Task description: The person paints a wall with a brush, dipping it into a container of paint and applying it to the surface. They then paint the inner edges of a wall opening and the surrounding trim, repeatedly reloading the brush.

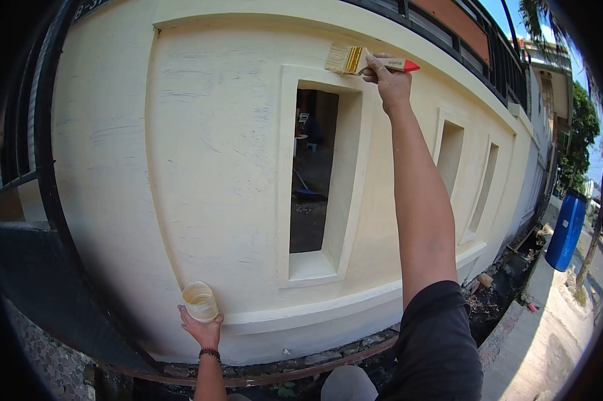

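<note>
My right hand [387, 75] grips a wide paintbrush [398, 64] with a red-tipped handle, its pale bristles against the cream wall [214, 134] just above a narrow window opening [313, 174]. Down at the lower left, my left hand [202, 329] has its fingers around a clear plastic cup [199, 301] holding some pale yellowish liquid. The cup is close to the wall's lower ledge. Thin dark scuff marks run across the wall left of the opening.
A black metal gate [40, 200] stands at the left. Two more narrow openings [450, 152] are in the wall to the right. Below runs a dark ditch [498, 294] with debris. A blue barrel [567, 230] stands at the far right, and black railings top the wall.
</note>
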`<state>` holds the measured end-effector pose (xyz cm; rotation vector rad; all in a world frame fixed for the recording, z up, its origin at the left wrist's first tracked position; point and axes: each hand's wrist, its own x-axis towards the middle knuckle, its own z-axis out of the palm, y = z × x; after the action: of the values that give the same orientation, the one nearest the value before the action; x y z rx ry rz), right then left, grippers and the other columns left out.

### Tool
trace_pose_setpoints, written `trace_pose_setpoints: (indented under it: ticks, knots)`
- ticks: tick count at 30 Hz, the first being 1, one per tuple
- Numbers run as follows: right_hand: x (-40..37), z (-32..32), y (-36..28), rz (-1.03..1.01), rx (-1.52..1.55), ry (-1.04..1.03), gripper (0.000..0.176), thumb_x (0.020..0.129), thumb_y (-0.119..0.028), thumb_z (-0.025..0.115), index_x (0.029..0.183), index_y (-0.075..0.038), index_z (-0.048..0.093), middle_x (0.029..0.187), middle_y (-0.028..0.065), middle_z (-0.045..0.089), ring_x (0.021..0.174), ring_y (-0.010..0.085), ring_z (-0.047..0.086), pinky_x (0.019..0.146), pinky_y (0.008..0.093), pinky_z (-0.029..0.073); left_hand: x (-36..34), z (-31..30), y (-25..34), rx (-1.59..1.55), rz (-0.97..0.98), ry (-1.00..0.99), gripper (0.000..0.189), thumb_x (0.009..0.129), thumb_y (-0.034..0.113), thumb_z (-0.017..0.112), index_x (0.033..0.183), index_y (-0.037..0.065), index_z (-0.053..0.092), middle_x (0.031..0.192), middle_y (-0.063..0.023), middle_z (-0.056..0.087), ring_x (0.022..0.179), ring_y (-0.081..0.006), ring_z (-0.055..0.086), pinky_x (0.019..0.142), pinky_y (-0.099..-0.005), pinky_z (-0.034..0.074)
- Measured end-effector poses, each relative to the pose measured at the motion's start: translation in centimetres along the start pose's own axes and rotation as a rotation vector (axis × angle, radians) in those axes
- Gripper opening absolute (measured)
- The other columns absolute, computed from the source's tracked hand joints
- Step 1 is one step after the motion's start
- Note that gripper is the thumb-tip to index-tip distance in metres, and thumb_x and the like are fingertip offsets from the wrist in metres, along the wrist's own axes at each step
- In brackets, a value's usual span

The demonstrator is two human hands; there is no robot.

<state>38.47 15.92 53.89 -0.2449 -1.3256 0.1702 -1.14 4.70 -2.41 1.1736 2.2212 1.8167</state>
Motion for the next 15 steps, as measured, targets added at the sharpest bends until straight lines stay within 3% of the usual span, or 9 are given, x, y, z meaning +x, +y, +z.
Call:
trace_pose_setpoints:
  ticks: [3,5,6,8,10,12,15]
  knots:
    - [1.5,-5.0,-0.1,-0.016,-0.165,0.074,0.024,0.088,-0.01,0.073,0.105,0.005,0.066,0.081,0.0098,0.07,0.066,0.0132,0.067,0.061,0.0257,0.057,0.1,0.0,-0.1,0.005,0.003,-0.001,0.118,0.05,0.024,0.088,0.146,0.0,0.024,0.155,-0.0262,0.027,0.144,-0.0385,0.027,0.118,-0.0609,0.011]
    - [2.6,-6.3,-0.1,-0.187,-0.521,0.219,0.025,0.088,-0.017,0.072,0.104,0.001,0.065,0.078,0.0139,0.071,0.064,0.0226,0.069,0.06,0.0358,0.057,0.1,0.0,-0.2,0.001,0.003,-0.003,0.118,0.05,0.023,0.088,0.146,0.0,0.024,0.155,-0.0262,0.026,0.145,-0.0384,0.026,0.118,-0.061,0.01]
    - [2.3,-5.8,-0.6,-0.19,-0.521,0.216,0.025,0.088,-0.017,0.072,0.104,0.001,0.065,0.078,0.0139,0.071,0.064,0.0226,0.069,0.06,0.0358,0.057,0.1,0.1,-0.2,-0.007,0.003,-0.001,0.118,0.05,0.023,0.088,0.146,0.0,0.024,0.155,-0.0262,0.026,0.145,-0.0383,0.026,0.118,-0.0611,0.01]
    - [1.0,-3.4,-1.8,-0.396,-1.001,0.298,0.018,0.088,-0.018,0.066,0.096,-0.002,0.063,0.079,0.0188,0.069,0.07,0.0339,0.069,0.067,0.0455,0.055,0.0,0.0,0.1,-0.009,-0.005,-0.002,0.118,0.05,0.023,0.088,0.146,0.0,0.024,0.155,-0.0263,0.026,0.145,-0.0383,0.026,0.118,-0.0613,0.01]
    - [-0.1,0.1,-0.4,-0.442,-1.137,0.167,0.011,0.087,-0.013,0.062,0.092,-0.004,0.059,0.082,0.0224,0.067,0.077,0.0414,0.066,0.071,0.0506,0.053,0.1,-0.1,0.3,-0.006,-0.006,-0.002,0.119,0.049,0.024,0.088,0.146,0.0,0.024,0.156,-0.0263,0.025,0.145,-0.0383,0.025,0.118,-0.0614,0.01]
    - [-1.2,4.1,1.2,-0.5,-1.195,0.069,0.013,0.083,-0.009,0.063,0.094,-0.004,0.059,0.087,0.021,0.066,0.08,0.0418,0.066,0.073,0.0496,0.053,0.0,-0.2,0.4,0.019,-0.027,-0.018,0.119,0.05,0.023,0.088,0.147,-0.001,0.023,0.156,-0.0263,0.025,0.146,-0.0381,0.025,0.118,-0.0615,0.009]
    - [-1.5,8.5,-0.2,-0.44,-1.068,0.094,0.018,0.081,-0.011,0.067,0.095,-0.003,0.059,0.08,0.0207,0.067,0.079,0.0398,0.066,0.074,0.0486,0.053,0.0,-0.2,0.3,0.017,-0.007,-0.009,0.12,0.05,0.023,0.088,0.147,-0.001,0.023,0.155,-0.0262,0.026,0.145,-0.0379,0.025,0.118,-0.061,0.009]
